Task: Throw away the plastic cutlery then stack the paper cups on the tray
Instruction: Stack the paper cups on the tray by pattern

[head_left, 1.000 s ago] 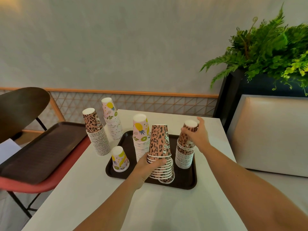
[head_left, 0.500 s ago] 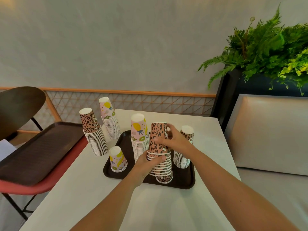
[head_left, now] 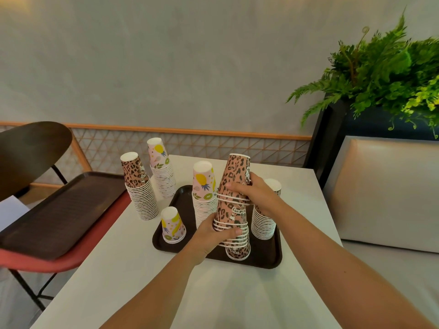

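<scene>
paper, so likely light and easily crushed: the leopard cup stack [head_left: 234,176] sits on the tray [head_left: 266,261]. left hand [head_left: 213,236] grips its lower rims, right hand [head_left: 255,195] clasps its top; stiff rolled rims seem the safest hold.

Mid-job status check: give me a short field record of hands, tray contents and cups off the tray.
left hand: grips lower cups of front leopard stack
right hand: grips its upper cups
on tray: front leopard stack, pineapple stack, small pineapple cup, right leopard stack
off tray, on table: far leopard stack, far pineapple stack
cutlery: none visible
</scene>
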Available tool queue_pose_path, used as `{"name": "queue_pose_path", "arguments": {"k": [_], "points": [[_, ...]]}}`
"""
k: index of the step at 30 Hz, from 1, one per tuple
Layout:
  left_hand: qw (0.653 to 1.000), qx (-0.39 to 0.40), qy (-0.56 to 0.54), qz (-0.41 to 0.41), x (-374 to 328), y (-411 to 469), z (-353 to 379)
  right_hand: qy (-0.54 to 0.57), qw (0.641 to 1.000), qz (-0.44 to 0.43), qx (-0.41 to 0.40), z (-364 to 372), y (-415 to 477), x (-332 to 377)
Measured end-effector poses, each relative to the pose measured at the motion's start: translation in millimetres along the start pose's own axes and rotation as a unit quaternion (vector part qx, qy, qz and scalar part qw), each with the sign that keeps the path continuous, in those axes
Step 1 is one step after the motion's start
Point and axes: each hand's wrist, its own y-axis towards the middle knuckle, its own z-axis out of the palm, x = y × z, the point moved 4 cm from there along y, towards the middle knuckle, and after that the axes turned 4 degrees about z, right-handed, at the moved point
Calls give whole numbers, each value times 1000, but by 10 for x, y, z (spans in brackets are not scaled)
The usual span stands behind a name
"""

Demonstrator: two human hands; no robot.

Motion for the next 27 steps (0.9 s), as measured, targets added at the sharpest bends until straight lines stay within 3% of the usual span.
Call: {"name": "queue_pose_path", "arguments": {"k": [10,14,20,23,27], "points": [[1000,-13,4,-18,38,-42,-37,27,998,-29,-48,-325,137,446],[999,-22,-3,-22,62,-43,-65,38,989,-57,-130,-622,213,473],[999,-36,-18,-34,96,-14,-77,-79,961,-42,-263,-906,193,39],[998,-39,-19,-35,99,9,-66,-94,958,-32,-268,-905,165,-253],[998,-47,-22,-38,92,25,-55,-83,973,-26,-213,-864,180,-514]]}}
